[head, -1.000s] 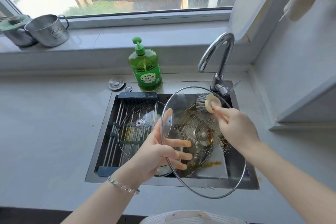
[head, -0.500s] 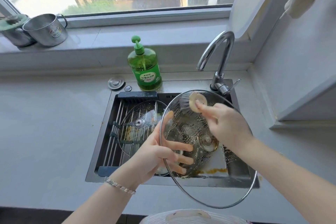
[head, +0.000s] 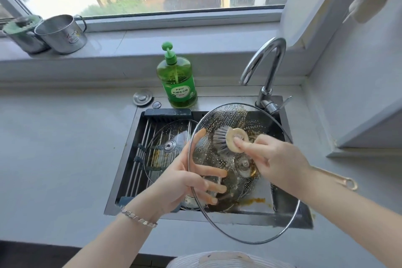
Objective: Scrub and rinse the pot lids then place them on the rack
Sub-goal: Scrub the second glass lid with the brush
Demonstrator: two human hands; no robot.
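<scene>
Glass lid (head: 250, 224) tilted, L hand (head: 180, 183) grip pinching left rim, R hand (head: 276, 159) grip round brush (head: 228, 140) on glass

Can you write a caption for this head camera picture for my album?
Left hand holds a big glass lid over the sink while the right hand scrubs it with a brush.

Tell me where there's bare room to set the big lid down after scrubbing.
Widest bare patch: the counter left of the sink, with only the drain stopper at its back corner. The windowsill between the steel cups and the faucet is bare too. Crowded: the smaller lid covers most of the rack, and the soap bottle stands just behind it.
</scene>
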